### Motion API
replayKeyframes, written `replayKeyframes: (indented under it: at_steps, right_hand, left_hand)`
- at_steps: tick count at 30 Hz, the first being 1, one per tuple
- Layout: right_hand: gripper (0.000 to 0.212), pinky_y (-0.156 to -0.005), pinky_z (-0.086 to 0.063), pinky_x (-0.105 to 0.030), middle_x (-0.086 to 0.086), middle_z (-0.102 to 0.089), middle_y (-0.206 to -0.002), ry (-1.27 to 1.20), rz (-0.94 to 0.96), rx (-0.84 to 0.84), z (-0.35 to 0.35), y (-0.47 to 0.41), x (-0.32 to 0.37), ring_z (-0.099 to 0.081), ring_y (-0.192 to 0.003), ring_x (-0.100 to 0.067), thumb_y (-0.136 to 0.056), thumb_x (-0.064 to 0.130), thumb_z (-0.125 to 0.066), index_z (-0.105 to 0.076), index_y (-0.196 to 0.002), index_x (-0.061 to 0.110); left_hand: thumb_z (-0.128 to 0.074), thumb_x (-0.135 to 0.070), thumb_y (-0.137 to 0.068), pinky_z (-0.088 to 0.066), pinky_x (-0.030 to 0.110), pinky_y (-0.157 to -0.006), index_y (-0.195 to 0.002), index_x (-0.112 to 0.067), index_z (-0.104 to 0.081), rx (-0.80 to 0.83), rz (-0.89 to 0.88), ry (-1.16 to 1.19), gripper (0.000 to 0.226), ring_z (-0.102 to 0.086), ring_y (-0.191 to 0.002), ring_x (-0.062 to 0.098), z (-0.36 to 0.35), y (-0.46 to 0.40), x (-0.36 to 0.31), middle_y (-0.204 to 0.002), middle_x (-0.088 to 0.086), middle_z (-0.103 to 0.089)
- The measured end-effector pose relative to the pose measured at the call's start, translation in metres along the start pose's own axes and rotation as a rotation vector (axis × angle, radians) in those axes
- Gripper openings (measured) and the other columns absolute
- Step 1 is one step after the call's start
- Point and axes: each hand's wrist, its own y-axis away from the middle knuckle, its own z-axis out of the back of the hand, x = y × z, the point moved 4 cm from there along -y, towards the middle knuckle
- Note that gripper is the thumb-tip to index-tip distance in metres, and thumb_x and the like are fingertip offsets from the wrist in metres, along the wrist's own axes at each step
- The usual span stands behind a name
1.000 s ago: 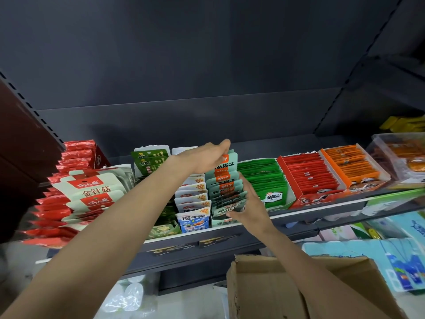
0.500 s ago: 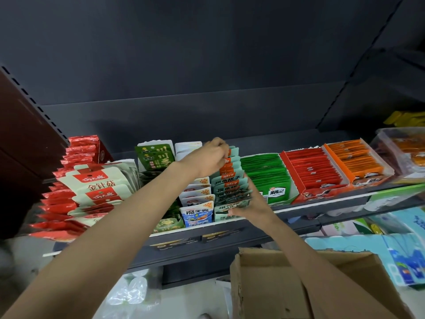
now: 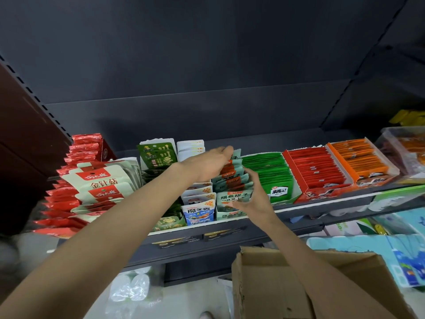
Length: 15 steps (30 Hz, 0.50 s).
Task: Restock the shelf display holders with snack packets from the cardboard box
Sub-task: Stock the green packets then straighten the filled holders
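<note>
Hands have shifted since half a second ago: the left hand [image 3: 210,163] now lies with fingers stretched over the rear tops of the pale teal snack packets [image 3: 232,180], no longer curled on them, while the right hand [image 3: 251,199] has opened, its spread fingers and thumb cupping the front right side of that row without gripping. Those packets stand upright in a narrow white display holder [image 3: 227,215] at the front of the dark grey metal shelf [image 3: 230,229]. Just left sits a row of white and blue packets [image 3: 199,207], then green packets [image 3: 158,155], then cream pouches with red labels [image 3: 101,180] and a red packet stack [image 3: 78,153] at the shelf's left end. To the right stand a green packet tray [image 3: 271,173], a red sachet tray [image 3: 315,169] and an orange sachet tray [image 3: 358,157], touching side by side. A brown cardboard box [image 3: 287,286] with open flaps stands below the shelf lip, under the right forearm; its inside is hidden. Open room lies above the rows, beneath the dark back panel [image 3: 207,65].
</note>
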Motion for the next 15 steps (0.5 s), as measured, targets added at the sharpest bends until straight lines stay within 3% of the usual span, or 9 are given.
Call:
replayKeyframes:
  at_steps: [3,6,7,9,10,12,15]
  right_hand:
    - [0.085,-0.084,-0.047,-0.007,0.02,-0.056,-0.112,0.103,0.044,-0.059,0.0,0.006,0.003,-0.056,-0.1,0.011,-0.068,0.007,-0.082,-0.032,-0.129,0.038]
    - [0.088,-0.088,-0.033,0.004,0.013,-0.046,-0.133,0.219,0.117,-0.12,-0.007,0.009,0.003,-0.044,-0.115,0.006,-0.069,0.012,-0.082,-0.032,-0.14,0.027]
    - [0.088,-0.092,-0.032,0.002,0.012,-0.043,-0.137,0.246,0.125,-0.128,-0.009,0.01,0.003,-0.04,-0.119,0.005,-0.07,0.013,-0.081,-0.031,-0.141,0.025]
    - [0.09,-0.1,-0.04,-0.016,0.009,-0.044,-0.137,0.253,0.108,-0.109,-0.008,0.008,0.005,-0.042,-0.12,0.001,-0.07,0.014,-0.081,-0.028,-0.142,0.025]
    - [0.093,-0.101,-0.043,-0.023,0.008,-0.046,-0.135,0.255,0.095,-0.081,-0.006,0.007,0.006,-0.045,-0.119,-0.002,-0.069,0.014,-0.082,-0.026,-0.143,0.026]
    - [0.105,-0.103,-0.038,-0.023,0.016,-0.039,-0.138,0.272,0.08,-0.024,-0.001,0.004,0.01,-0.04,-0.122,0.001,-0.066,0.016,-0.084,-0.018,-0.146,0.028]
    - [0.119,-0.098,-0.029,-0.006,0.022,-0.031,-0.14,0.203,0.027,0.057,0.001,0.001,0.01,-0.032,-0.124,0.008,-0.064,0.014,-0.086,-0.005,-0.15,0.031]
  left_hand:
    - [-0.039,0.004,-0.09,-0.044,0.043,-0.075,-0.093,-0.015,-0.025,-0.044,-0.03,0.011,0.023,-0.049,-0.087,0.028,0.002,0.0,0.0,-0.094,0.01,-0.044]
    - [-0.037,-0.003,-0.097,-0.038,0.039,-0.063,-0.093,-0.012,-0.029,-0.044,-0.017,0.074,0.011,-0.047,-0.076,0.028,0.003,-0.002,0.006,-0.085,0.01,-0.047]
    - [-0.037,-0.008,-0.099,-0.036,0.037,-0.062,-0.095,-0.012,-0.031,-0.045,-0.01,0.095,0.008,-0.048,-0.075,0.027,0.004,-0.003,0.008,-0.084,0.009,-0.049]
    - [-0.039,-0.014,-0.1,-0.039,0.035,-0.065,-0.105,-0.013,-0.032,-0.043,0.01,0.127,0.009,-0.051,-0.079,0.026,0.005,-0.004,0.008,-0.092,0.011,-0.053]
    - [-0.04,-0.015,-0.099,-0.042,0.036,-0.07,-0.116,-0.013,-0.031,-0.041,0.018,0.134,0.02,-0.052,-0.084,0.027,0.005,-0.005,0.005,-0.101,0.014,-0.054]
    - [-0.041,-0.019,-0.098,-0.043,0.039,-0.087,-0.143,-0.015,-0.014,-0.053,0.027,0.116,0.053,-0.05,-0.108,0.031,0.004,-0.005,-0.001,-0.126,0.019,-0.049]
    - [-0.032,-0.028,-0.1,-0.017,0.038,-0.115,-0.15,-0.016,0.012,-0.041,0.085,0.063,0.068,-0.014,-0.144,0.027,-0.004,-0.004,-0.004,-0.158,0.012,-0.011]
